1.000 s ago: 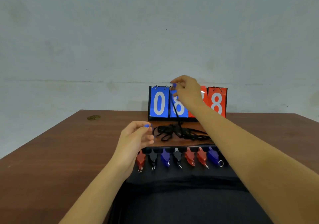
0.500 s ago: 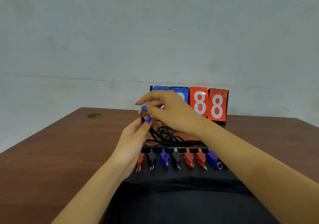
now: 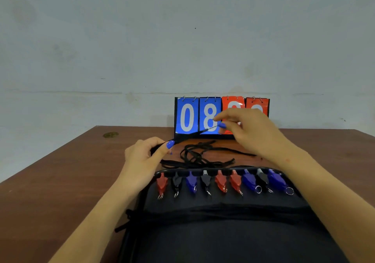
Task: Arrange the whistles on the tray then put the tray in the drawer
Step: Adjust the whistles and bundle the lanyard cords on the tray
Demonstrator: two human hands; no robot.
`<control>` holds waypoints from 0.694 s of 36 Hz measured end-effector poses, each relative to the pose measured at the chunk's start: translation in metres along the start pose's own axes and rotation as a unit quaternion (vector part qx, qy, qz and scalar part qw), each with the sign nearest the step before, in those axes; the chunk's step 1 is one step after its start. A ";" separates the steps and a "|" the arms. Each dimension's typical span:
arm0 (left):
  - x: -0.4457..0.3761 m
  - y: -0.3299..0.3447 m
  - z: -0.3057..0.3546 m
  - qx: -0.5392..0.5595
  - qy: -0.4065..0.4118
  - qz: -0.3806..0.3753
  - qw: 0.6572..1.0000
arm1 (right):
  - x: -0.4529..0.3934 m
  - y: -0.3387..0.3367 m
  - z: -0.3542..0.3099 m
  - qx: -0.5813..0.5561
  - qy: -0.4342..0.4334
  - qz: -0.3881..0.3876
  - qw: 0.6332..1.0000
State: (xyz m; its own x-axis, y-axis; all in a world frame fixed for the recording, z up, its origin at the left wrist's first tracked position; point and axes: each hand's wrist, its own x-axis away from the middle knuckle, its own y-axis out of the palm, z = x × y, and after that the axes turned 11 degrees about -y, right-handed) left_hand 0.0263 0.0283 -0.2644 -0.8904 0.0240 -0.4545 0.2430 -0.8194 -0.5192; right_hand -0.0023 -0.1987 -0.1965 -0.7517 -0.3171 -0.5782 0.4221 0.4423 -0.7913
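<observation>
- Bench (image 3: 60,181): brown wooden top; carries the tray, the flip scoreboard and a loose heap of cord.
- Tray (image 3: 223,222): black, fabric-covered, at the near edge of the bench. No drawer in view.
- Flip scoreboard (image 3: 188,116): stands behind the tray; blue cards read 0 and 8, red cards partly hidden by the right hand.
- Black lanyards (image 3: 203,157): tangled heap on the bench, between tray and scoreboard.
- Whistles (image 3: 221,181): nine in a row along the tray's far edge, red, black and blue, metal rings toward the viewer; evenly spaced, seemingly arranged already.
- Left hand (image 3: 146,157): fingers curled round one end of a black lanyard.
- Right hand (image 3: 249,129): fingers pinch the same cord, now stretched taut between the hands.
- Change: half a second ago both hands met over the heap; since then they have drawn apart, pulling one lanyard out straight.
- Judgement: cords are being tidied; stowing the tray remains.
</observation>
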 end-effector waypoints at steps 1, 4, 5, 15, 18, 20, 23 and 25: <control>-0.002 0.000 -0.005 -0.071 0.022 0.013 0.997 | 0.004 -0.003 0.007 0.016 0.006 -0.006 1.000; -0.009 0.002 -0.020 -0.221 0.058 0.030 0.973 | 0.017 -0.010 0.030 0.043 0.034 0.001 0.998; -0.012 0.003 -0.025 -0.239 0.060 0.027 0.969 | 0.022 -0.012 0.038 0.036 0.049 0.013 0.998; -0.015 0.004 -0.041 -0.310 0.094 0.040 0.945 | 0.063 -0.021 0.076 -0.033 0.134 0.003 0.990; -0.016 -0.002 -0.045 -0.335 0.089 0.063 0.936 | 0.067 -0.028 0.083 -0.038 0.152 0.035 0.987; -0.017 -0.008 -0.047 -0.340 0.086 0.088 0.932 | 0.071 -0.031 0.090 -0.032 0.167 0.045 0.984; -0.020 -0.012 -0.052 -0.347 0.076 0.104 0.929 | 0.075 -0.033 0.101 -0.013 0.191 0.037 0.981; -0.019 -0.012 -0.053 -0.358 0.062 0.091 0.927 | 0.076 -0.032 0.108 -0.009 0.208 0.032 0.978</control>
State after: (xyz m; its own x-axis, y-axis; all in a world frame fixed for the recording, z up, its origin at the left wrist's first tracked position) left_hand 0.0608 0.0678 -0.2876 -0.7692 0.0254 -0.6385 0.6176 -0.2271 -0.7530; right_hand -0.0187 -0.3273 -0.2368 -0.8667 0.0784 -0.4926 0.4688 0.4656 -0.7507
